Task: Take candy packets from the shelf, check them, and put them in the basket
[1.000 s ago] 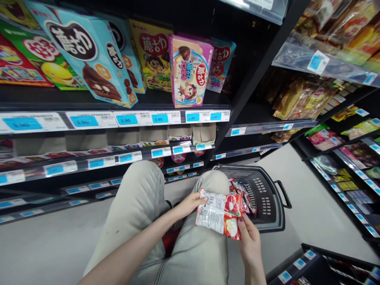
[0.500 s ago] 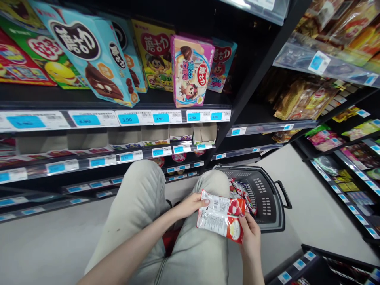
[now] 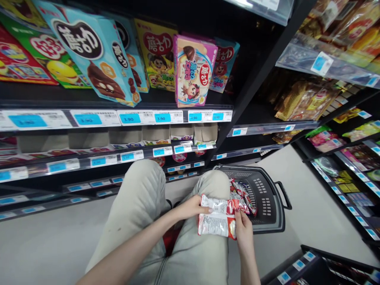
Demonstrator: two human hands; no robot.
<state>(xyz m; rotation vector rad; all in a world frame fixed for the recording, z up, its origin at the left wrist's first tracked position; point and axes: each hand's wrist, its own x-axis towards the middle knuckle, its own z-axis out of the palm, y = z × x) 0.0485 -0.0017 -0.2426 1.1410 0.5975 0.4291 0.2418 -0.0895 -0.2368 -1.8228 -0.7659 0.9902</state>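
A red and white candy bag (image 3: 216,223) lies across my right thigh, its printed back facing up. My left hand (image 3: 194,206) grips its left end, thumb on top. At the opposite end, my right hand (image 3: 244,225) pinches the red edge between thumb and fingers. The bag looks creased along its middle between the two hands. Just beyond my right knee, a dark grey shopping basket (image 3: 271,186) stands on the floor, with several shiny wrapped packets (image 3: 242,194) inside it.
Ahead, a black shelf holds snack boxes, among them a blue box (image 3: 97,59) and a pink-purple box (image 3: 194,73). Below are open cardboard trays (image 3: 126,136) behind price tags. Bagged goods (image 3: 308,99) fill shelves at right. A low shelf unit (image 3: 320,257) stands at lower right.
My right hand has moved slightly left and the bag's right end has come in with it. The bag's print is now creased and partly folded. My left hand stays nearly in place.
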